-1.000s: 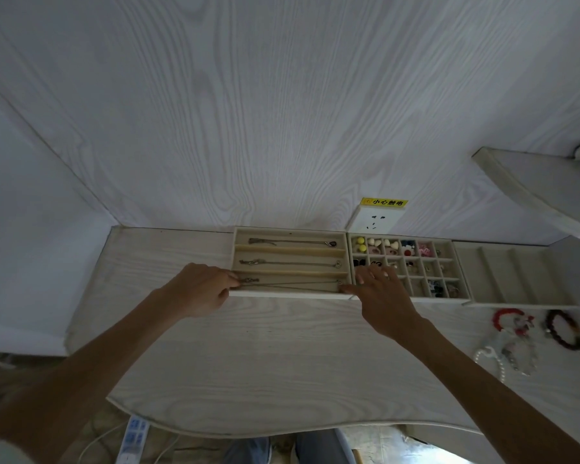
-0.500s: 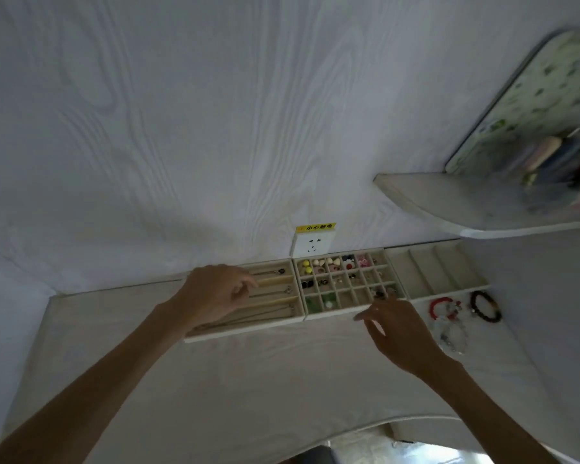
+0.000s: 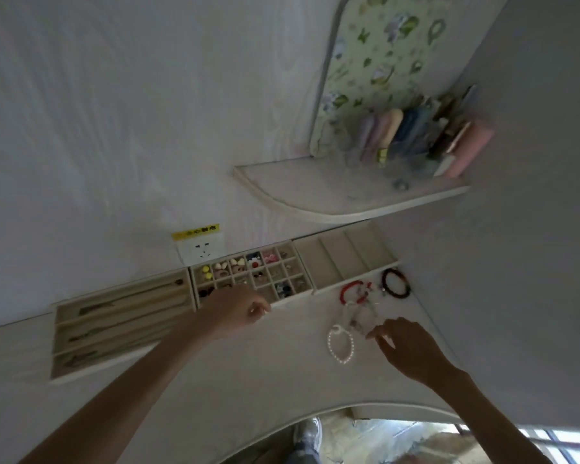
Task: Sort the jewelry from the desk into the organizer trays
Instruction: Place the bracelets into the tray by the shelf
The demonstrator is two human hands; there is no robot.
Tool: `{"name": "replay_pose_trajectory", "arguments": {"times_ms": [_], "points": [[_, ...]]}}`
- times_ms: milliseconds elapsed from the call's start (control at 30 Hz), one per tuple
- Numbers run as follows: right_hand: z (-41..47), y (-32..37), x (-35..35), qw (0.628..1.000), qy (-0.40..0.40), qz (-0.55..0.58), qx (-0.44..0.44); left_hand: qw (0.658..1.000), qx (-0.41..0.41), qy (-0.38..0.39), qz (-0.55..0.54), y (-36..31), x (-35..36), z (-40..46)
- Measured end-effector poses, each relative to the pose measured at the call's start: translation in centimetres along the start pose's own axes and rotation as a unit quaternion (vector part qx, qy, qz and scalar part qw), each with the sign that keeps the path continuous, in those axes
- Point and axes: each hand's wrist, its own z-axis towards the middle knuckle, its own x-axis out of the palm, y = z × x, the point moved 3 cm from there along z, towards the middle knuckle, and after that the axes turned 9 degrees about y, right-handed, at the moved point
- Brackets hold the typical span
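Since the frame half a second back, the left hand had left the long-slot necklace tray and moved right to the front edge of the gridded tray; fingers curled, thumb against them, and whether they pinched anything small could not be told through the blur. The right hand had travelled from the grid tray's front rim down to the loose jewelry on the desk, fingers spread and relaxed, holding nothing, fingertips just touching the clear bead bracelet.

Just left of those fingertips lay the pearl bracelet. Beyond them, the red bracelet, and farther right the dark bead bracelet, both near the front of the empty-slot tray.

A wall socket sat behind the grid tray. A corner shelf overhung the trays, carrying a floral board and a rack of coloured items.
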Motion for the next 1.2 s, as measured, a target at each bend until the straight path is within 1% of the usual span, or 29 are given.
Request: {"name": "replay_pose_trajectory", "arguments": {"times_ms": [133,267,367,433,567,667,767,900,1033,1133,1200], "points": [[0.3,-4.1,1.7,0.999,0.015,-0.018,-0.041,1.000,-0.008,-0.004,-0.010,-3.8,1.5,3.4],[1.3,-6.1,3.1,0.996,0.045,0.011,-0.078,0.998,-0.040,0.033,-0.036,-6.4,4.0,6.6],[2.3,-5.4,3.8,0.992,0.040,0.054,-0.106,0.994,-0.069,0.047,-0.065,-7.6,5.6,7.9],[3.0,-4.3,4.0,0.990,0.037,0.058,-0.119,0.992,-0.089,0.051,-0.077,-8.2,6.5,8.3],[4.7,-2.3,4.5,0.990,0.040,0.077,-0.109,0.990,-0.113,0.031,-0.084,-8.7,7.7,9.0],[5.7,-1.5,5.0,0.985,0.030,0.087,-0.148,0.988,-0.121,0.025,-0.089,-9.0,8.2,9.5],[6.1,-1.7,5.3,0.980,0.029,0.074,-0.183,0.987,-0.129,0.021,-0.097,-9.0,8.5,9.3],[5.4,-3.3,5.5,0.980,0.058,0.072,-0.175,0.985,-0.143,0.024,-0.097,-8.1,8.0,8.4],[4.4,-4.7,5.6,0.981,0.073,0.060,-0.169,0.982,-0.135,0.019,-0.129,-7.1,7.5,7.1],[4.3,-5.1,5.1,0.983,0.064,0.058,-0.161,0.979,-0.097,0.050,-0.172,-6.9,7.3,6.5],[4.3,-4.6,4.7,0.984,0.056,0.092,-0.145,0.977,-0.058,0.075,-0.189,-7.3,6.9,6.4]]}}
